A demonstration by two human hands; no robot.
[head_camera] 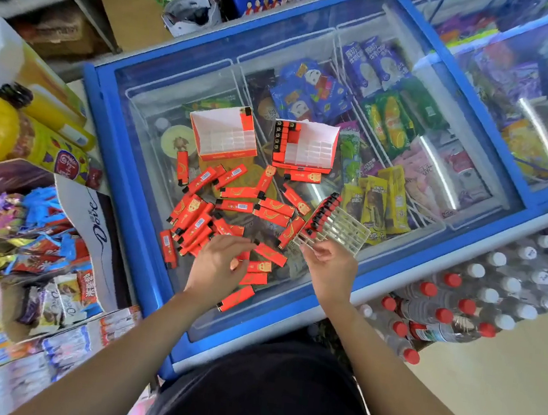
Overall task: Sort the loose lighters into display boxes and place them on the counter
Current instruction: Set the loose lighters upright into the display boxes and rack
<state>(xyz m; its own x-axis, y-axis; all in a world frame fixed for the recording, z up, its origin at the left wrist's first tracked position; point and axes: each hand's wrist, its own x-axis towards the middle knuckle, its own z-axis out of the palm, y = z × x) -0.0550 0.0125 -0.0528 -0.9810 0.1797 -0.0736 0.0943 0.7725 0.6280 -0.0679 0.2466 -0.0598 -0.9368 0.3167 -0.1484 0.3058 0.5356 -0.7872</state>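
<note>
Several loose red lighters [231, 209] lie scattered on the glass lid of a blue chest freezer [142, 143]. Two red display boxes stand behind them: the left box [222, 135] holds one lighter at its back corner, the right box [302, 145] has a filled row along its left side. My right hand [329, 266] grips a clear plastic grid tray [339, 229] with a row of lighters standing along its left edge. My left hand [221, 263] hovers over the near lighters, fingers loosely bent and touching one.
A Dove chocolate display [91, 219] and snack packets crowd the left side. Packs of bottled water [460, 309] are stacked at the right, below the freezer edge. Ice cream packets show through the glass. A second freezer lid [539, 84] lies further right.
</note>
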